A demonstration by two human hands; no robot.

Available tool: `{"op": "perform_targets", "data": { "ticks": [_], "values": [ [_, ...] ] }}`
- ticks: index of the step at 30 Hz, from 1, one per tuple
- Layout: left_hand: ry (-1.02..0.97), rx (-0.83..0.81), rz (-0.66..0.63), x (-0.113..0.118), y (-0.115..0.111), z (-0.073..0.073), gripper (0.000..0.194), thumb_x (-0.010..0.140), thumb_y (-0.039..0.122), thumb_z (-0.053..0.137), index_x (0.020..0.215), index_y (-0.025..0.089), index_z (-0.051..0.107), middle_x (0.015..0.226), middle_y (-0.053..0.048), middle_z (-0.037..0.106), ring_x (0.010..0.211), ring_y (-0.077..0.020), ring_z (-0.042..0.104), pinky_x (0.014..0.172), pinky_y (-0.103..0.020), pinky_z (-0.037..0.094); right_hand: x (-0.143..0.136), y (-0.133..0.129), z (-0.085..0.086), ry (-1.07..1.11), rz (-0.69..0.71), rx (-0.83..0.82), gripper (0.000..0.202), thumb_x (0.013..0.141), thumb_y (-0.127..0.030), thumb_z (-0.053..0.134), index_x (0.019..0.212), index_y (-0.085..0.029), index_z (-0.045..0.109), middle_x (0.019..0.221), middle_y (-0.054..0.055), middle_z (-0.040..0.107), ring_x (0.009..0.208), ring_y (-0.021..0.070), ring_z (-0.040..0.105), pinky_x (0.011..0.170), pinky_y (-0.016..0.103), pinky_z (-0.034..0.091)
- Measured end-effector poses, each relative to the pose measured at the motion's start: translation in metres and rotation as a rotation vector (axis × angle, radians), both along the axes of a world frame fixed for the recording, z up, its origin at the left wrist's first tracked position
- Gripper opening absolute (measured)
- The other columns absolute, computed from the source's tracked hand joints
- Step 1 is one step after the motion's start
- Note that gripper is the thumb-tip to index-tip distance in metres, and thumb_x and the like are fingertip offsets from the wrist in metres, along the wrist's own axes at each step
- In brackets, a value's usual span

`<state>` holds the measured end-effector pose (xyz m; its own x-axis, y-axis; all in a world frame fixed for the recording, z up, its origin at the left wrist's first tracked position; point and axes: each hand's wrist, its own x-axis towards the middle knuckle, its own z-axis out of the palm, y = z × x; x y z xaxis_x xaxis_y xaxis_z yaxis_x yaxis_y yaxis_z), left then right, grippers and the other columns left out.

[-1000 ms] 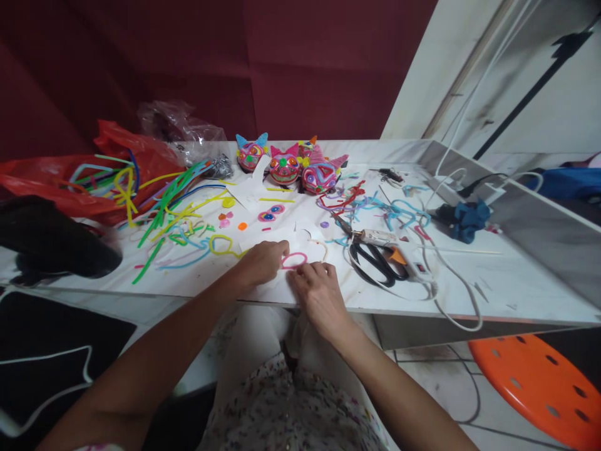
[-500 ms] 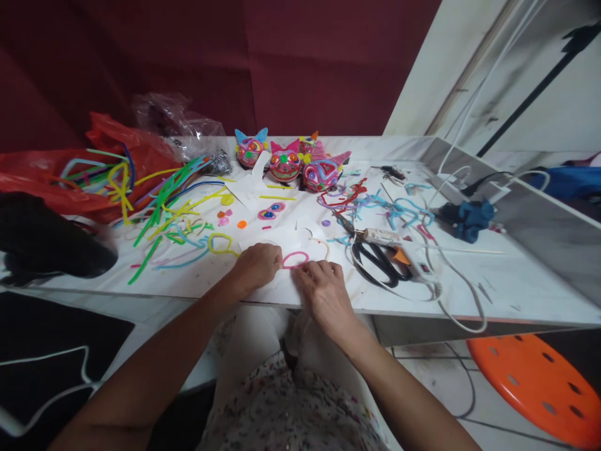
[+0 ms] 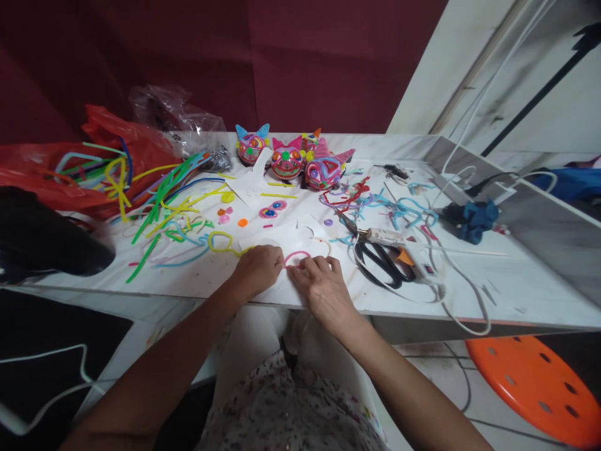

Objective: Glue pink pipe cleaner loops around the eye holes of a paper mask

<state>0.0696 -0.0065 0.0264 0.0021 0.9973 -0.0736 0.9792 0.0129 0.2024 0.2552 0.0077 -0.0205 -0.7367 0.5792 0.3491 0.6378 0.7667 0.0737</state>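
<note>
A bent loop of pink pipe cleaner (image 3: 297, 254) lies between my hands near the table's front edge, over white cut paper (image 3: 300, 235). My left hand (image 3: 260, 268) is closed, with thumb and fingertips pinching the loop's left end. On the loop's right side, the curled fingers of my right hand (image 3: 323, 287) press and hold it; the fingertips are partly hidden. Just left of my left hand is a yellow pipe cleaner (image 3: 220, 242) bent into a loop. Black-handled scissors (image 3: 380, 264) rest to the right of my right hand.
Several decorated cat-eared balls (image 3: 287, 160) stand at the back. Green pipe cleaners (image 3: 162, 200) spread from a red bag (image 3: 107, 128) at left. Blue scraps (image 3: 399, 210), a pale-handled tool (image 3: 382, 236) and a white cable (image 3: 479, 300) lie at right. A black object (image 3: 51, 232) occupies the left end.
The pink loop looks narrower and more arched, its right end now further under my right fingers. Both hands stay in nearly the same place. The camera view has shifted slightly.
</note>
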Motion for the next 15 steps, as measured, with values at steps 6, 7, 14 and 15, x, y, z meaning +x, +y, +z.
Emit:
{"op": "perform_targets", "data": {
  "ticks": [6, 7, 14, 15],
  "values": [
    [-0.055, 0.119, -0.142, -0.011, 0.001, -0.015, 0.017, 0.097, 0.012, 0.063, 0.089, 0.02, 0.075, 0.086, -0.002, 0.073, 0.085, -0.0204, 0.07, 0.074, -0.03, 0.046, 0.0, 0.0, -0.001, -0.011, 0.007, 0.03, 0.023, 0.108, -0.022, 0.062, 0.127, -0.024, 0.076, 0.112, 0.008, 0.075, 0.101, 0.0274, 0.06, 0.088, 0.044, 0.04],
    [-0.054, 0.141, -0.163, -0.013, 0.0, -0.019, 0.017, 0.097, 0.012, 0.063, 0.089, 0.02, 0.075, 0.087, -0.002, 0.073, 0.085, -0.0201, 0.07, 0.074, -0.03, 0.047, 0.0, 0.0, 0.0, -0.012, 0.012, 0.037, 0.023, 0.108, -0.022, 0.062, 0.127, -0.024, 0.076, 0.112, 0.008, 0.074, 0.101, 0.0273, 0.06, 0.088, 0.044, 0.04],
    [-0.08, 0.325, -0.294, -0.025, -0.007, -0.044, 0.022, 0.105, 0.018, 0.059, 0.091, 0.021, 0.076, 0.093, -0.001, 0.073, 0.088, -0.0172, 0.073, 0.077, -0.026, 0.053, 0.0, -0.001, 0.0, 0.007, 0.015, 0.096, 0.018, 0.108, -0.023, 0.064, 0.12, -0.023, 0.077, 0.106, 0.006, 0.074, 0.097, 0.027, 0.059, 0.087, 0.043, 0.04],
    [-0.092, 0.355, -0.309, -0.026, -0.007, -0.047, 0.023, 0.105, 0.018, 0.058, 0.091, 0.021, 0.076, 0.094, -0.002, 0.073, 0.088, -0.0169, 0.074, 0.077, -0.026, 0.054, 0.0, -0.001, -0.001, 0.015, 0.015, 0.107, 0.017, 0.107, -0.023, 0.064, 0.119, -0.023, 0.077, 0.106, 0.006, 0.074, 0.097, 0.027, 0.059, 0.087, 0.043, 0.04]
  ]
}}
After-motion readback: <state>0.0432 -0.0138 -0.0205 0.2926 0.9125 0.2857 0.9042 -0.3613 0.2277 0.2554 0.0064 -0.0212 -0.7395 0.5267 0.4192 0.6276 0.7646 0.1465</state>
